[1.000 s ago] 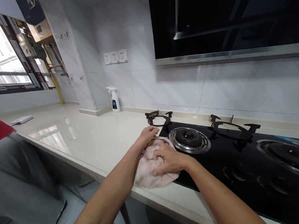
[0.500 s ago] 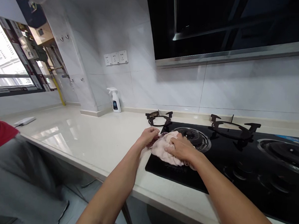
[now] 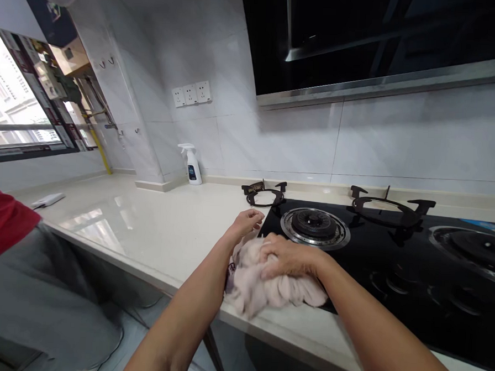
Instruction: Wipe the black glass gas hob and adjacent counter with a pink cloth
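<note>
A crumpled pale pink cloth with a dark printed patch lies over the front left corner of the black gas hob and the counter beside it. My right hand presses on it from above, fingers bent into the folds. At the hob's left edge, just beyond the cloth, is my left hand, its fingers curled together; whatever they may hold is hidden. The left burner is uncovered, right behind my right hand.
Two black pan supports stand behind the hob. A white spray bottle is by the wall, and a white flat object lies far left. A range hood hangs above. A person in red is at the left.
My right hand has drawn the cloth toward me and left, off the burner's edge and onto the counter's front. My left hand stays nearly in place, and the cloth has slid from beside its fingers.
</note>
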Tool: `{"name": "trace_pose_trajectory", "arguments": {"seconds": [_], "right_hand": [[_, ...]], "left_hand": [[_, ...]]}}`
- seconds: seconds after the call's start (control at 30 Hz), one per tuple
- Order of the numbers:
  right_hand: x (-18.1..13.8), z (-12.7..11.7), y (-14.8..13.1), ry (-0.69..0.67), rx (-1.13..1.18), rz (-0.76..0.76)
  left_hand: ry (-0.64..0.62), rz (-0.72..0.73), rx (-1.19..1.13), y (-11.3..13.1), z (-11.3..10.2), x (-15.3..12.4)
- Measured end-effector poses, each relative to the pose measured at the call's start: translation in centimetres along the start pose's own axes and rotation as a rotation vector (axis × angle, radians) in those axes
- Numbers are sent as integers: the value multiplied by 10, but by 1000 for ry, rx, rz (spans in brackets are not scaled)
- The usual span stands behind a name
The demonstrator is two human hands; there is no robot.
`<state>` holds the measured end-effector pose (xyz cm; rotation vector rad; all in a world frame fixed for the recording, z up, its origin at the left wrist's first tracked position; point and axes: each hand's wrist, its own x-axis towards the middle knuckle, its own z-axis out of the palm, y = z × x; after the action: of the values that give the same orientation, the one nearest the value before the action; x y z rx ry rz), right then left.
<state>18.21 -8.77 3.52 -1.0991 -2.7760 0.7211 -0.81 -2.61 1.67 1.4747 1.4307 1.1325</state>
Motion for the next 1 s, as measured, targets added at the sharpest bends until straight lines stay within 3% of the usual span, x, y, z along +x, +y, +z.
{"name": "trace_pose_trajectory", "arguments": {"seconds": [0.1, 0.2, 0.33, 0.53, 0.67, 0.83, 1.0], "right_hand": [[4, -7, 26, 243, -104, 291], [5, -7, 36, 340, -168, 413], [3, -4, 24, 251, -178, 314], [-5, 17, -26, 111, -150, 43], [-16, 37, -44, 150, -159, -47], [-54, 37, -8, 294, -227, 138], [-95, 30, 57, 407, -516, 587]], "left_hand": [[-4, 1, -12, -1, 1, -1], [-21, -9, -30, -3, 1, -1], [4, -29, -33, -6, 0, 4], [24, -8, -38, -15, 3, 12], [-6, -14, -32, -16, 6, 12], [-9, 8, -21, -13, 6, 9], [-36, 28, -12, -11, 9, 4]]}}
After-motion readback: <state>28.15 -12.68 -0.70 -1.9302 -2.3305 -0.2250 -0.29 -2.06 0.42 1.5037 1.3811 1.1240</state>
